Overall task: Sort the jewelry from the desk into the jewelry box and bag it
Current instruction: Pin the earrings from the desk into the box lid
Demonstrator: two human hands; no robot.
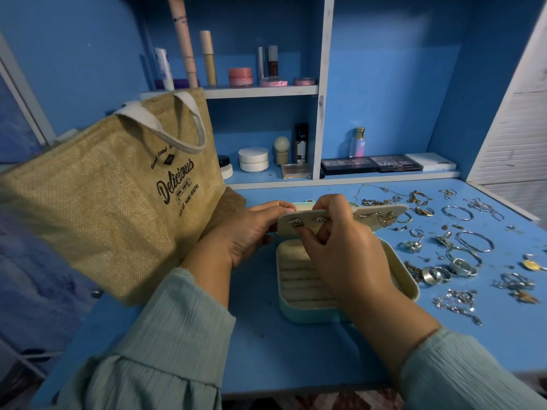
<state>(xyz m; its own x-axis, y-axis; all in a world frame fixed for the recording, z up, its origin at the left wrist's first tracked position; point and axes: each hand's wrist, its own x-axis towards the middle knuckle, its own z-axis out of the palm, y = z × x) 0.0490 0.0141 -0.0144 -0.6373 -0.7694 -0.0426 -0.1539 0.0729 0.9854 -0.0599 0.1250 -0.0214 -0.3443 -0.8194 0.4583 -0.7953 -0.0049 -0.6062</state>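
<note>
Desk (266,335): earring panel (381,210) between hands

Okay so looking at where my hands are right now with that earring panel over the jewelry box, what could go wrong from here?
1. The earring panel is held tilted above the jewelry box by the left hand and right hand; a loosely seated butterfly earring might drop out.
2. Your right sleeve sits close to the loose chains and rings on the desk; pulling back may sweep or snag them.
</note>
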